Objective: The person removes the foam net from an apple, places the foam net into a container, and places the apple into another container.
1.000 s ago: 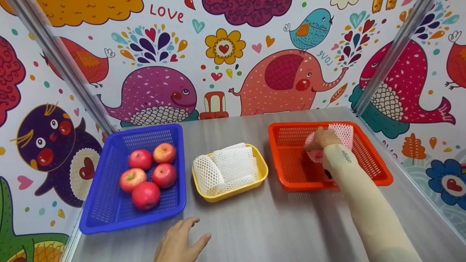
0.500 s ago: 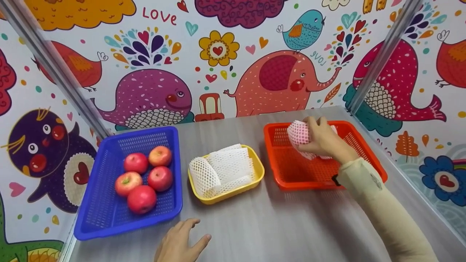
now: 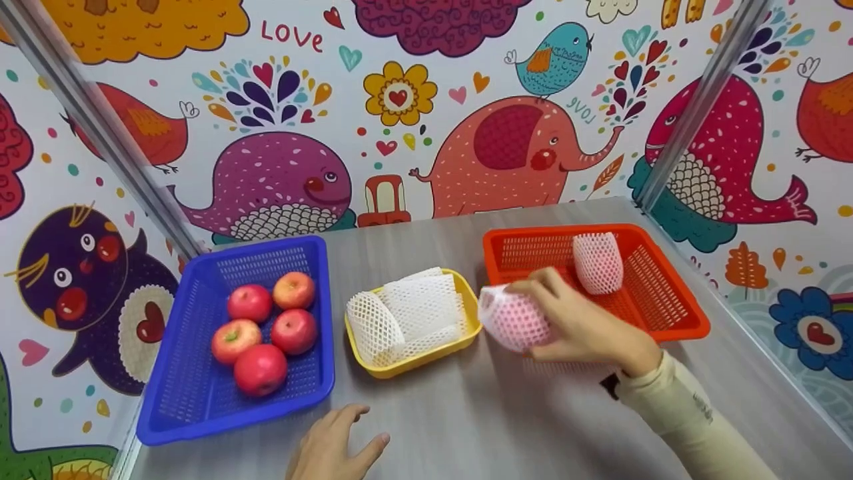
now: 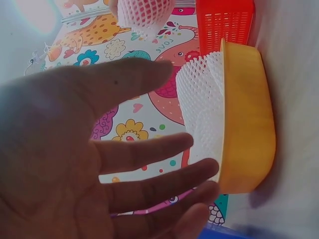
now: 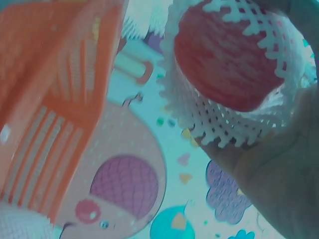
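My right hand (image 3: 580,327) grips an apple (image 5: 229,55) wrapped in a white foam net sleeve (image 3: 516,320). It holds this above the front left edge of the red basket (image 3: 696,313); in the right wrist view the apple's red skin shows through the sleeve's open end. Another net-wrapped apple (image 3: 598,263) lies at the back of the red basket. Near the front of the table, my left hand (image 3: 340,443) holds nothing, its fingers relaxed and apart. Just beyond it stands the yellow tray (image 3: 413,363) with folded white foam nets (image 3: 423,307) in it.
At the left stands a blue basket (image 3: 160,427) holding several bare red apples (image 3: 260,370). The grey tabletop (image 3: 440,433) is bounded by patterned wall panels (image 3: 413,153) with metal corner posts (image 3: 133,147).
My right hand has lifted the net-wrapped apple out of the red basket and brought it left and nearer. The other wrapped apple is now uncovered to view. My left hand has hardly moved.
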Demonstrator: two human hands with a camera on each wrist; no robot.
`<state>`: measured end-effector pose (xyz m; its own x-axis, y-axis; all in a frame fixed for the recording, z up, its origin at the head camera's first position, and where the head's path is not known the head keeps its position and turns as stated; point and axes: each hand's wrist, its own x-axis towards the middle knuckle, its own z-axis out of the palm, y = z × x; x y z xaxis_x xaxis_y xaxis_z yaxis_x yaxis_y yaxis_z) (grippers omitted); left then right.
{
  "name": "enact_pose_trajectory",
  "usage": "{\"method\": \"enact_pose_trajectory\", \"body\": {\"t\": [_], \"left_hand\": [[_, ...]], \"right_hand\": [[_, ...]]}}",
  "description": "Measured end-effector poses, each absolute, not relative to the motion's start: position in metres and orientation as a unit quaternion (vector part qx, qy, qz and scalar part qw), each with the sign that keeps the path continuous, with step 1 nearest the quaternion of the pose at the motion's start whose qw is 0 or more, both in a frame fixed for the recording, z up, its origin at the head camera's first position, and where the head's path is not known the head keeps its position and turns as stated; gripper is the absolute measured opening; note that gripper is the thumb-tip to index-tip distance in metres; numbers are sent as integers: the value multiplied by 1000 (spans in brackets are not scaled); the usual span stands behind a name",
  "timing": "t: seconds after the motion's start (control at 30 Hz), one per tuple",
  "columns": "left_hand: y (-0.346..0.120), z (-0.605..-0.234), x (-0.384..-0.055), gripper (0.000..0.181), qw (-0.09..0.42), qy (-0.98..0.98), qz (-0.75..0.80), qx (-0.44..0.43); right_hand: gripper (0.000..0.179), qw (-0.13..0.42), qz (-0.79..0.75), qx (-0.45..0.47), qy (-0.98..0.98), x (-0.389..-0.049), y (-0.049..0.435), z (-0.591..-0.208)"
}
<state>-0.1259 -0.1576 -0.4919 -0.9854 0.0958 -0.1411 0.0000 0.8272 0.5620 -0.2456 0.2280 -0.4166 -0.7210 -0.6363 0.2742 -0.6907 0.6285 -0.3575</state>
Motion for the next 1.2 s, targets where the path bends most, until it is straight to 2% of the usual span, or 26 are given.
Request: {"method": "enact_pose_trajectory", "body": {"t": [0.23,0.33,0.57,0.8,1.03,1.2], "left_hand": [[-157,-491,-127,54,87,951,296,26],[-157,-492,-126,53,77,951,296,36],[-156,-495,-124,52,56,951,299,60],[-155,-496,-124,51,65,949,303,57],[-154,-497,-125,49,78,949,303,46],[-152,-496,-128,51,107,947,303,25]], "right_hand": [[83,24,203,429,-880,-221,197,-442],[85,18,186,458,-869,-215,184,-458],[94,-35,165,491,-854,-202,161,-498],[96,-12,159,520,-839,-195,153,-523],[100,-31,160,515,-842,-192,154,-529],[93,-27,170,511,-843,-191,151,-532]]}}
